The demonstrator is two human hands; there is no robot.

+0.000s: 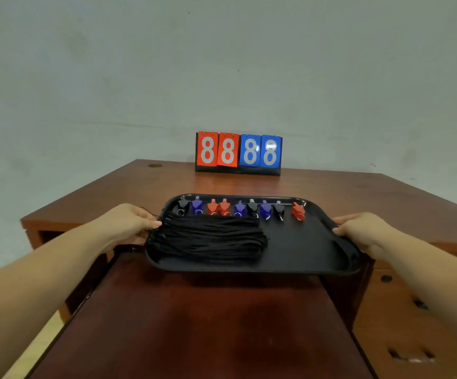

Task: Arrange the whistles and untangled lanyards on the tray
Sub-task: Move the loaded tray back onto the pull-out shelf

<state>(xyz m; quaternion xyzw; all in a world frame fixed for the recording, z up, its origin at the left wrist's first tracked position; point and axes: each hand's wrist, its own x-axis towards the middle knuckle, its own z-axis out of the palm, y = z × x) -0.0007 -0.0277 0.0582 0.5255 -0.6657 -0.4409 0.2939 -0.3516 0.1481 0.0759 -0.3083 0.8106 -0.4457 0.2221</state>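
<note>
A black tray [304, 247] is held above the wooden surface, casting a shadow below it. My left hand [128, 221] grips its left edge and my right hand [364, 231] grips its right edge. Along the tray's far side stands a row of several whistles: black [183, 205], blue [197, 205], red [219, 207] and more, ending with a red one [298, 210] at the right. A bundle of black lanyards [208, 237] lies laid out across the tray's left half. The tray's right half is bare.
A flip scoreboard [238, 153] showing 8 8 8 8 in red and blue stands at the far edge of the brown wooden desk [358, 192]. A lower wooden surface [208, 324] stretches toward me under the tray. A pale wall rises behind.
</note>
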